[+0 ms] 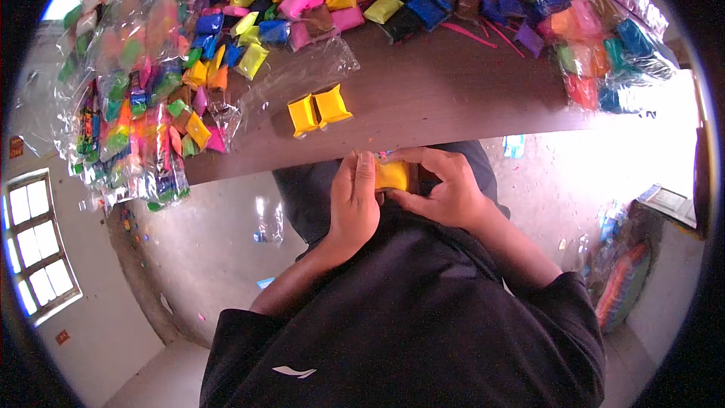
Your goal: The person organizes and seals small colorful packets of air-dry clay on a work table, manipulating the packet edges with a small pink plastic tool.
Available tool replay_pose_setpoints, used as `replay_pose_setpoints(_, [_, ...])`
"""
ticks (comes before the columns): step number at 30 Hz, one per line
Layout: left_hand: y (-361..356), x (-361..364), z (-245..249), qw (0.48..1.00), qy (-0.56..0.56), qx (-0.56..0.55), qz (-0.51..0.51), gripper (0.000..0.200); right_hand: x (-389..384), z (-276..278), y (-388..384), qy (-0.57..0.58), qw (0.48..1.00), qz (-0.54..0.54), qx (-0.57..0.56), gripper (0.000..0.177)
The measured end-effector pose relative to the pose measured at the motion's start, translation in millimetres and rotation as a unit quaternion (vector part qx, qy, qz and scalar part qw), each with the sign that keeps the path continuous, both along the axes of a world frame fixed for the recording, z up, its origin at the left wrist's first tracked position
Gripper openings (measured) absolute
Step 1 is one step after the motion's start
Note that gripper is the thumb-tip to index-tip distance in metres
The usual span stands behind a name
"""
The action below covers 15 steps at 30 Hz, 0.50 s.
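Just past the table's front edge, over my lap, my left hand (358, 195) and my right hand (447, 186) hold a yellow packet (393, 176) between them. The fingers of my left hand are pressed together along its left side. My right hand curls round its right side, with fingertips at the top and thumb below. Something dark shows beside the packet inside my right hand, too hidden to name. Two more yellow packets (303, 115) (332, 105) lie side by side on the brown table (423, 83), up and left of my hands.
Many small coloured packets (302, 1) are heaped along the table's far side. Clear bags of packets stand at the left (143, 113) and right (581, 38). An empty clear wrapper (302, 72) lies behind the two yellow packets. Pink strips (472, 34) lie near the heap.
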<state>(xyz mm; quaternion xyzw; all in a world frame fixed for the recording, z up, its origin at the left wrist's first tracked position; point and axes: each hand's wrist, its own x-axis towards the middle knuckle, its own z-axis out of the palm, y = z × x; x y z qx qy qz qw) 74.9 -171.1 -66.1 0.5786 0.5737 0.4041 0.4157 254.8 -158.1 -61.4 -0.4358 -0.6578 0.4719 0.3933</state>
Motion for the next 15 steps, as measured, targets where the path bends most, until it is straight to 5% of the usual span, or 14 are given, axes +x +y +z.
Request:
replay_pose_setpoints(4, [-1, 2, 3, 0.973, -0.192, -0.126, 0.028, 0.031, 1, -1, 1, -0.024, 0.999, -0.001, 0.03, 0.045])
replay_pose_setpoints(7, [-4, 4, 6, 0.954, -0.226, -0.191, 0.04, 0.032, 2, -4, 2, -0.039, 0.999, 0.003, 0.029, 0.043])
replay_pose_setpoints(10, [-1, -2, -5, 0.991, -0.1, -0.078, -0.032, 0.035, 1, -3, 2, -0.042, 0.999, 0.004, 0.028, 0.042])
replay_pose_setpoints(15, [-2, 5, -4, 0.988, -0.131, -0.076, -0.022, 0.035, -4, 0, 5, -0.019, 0.998, 0.02, 0.053, 0.045])
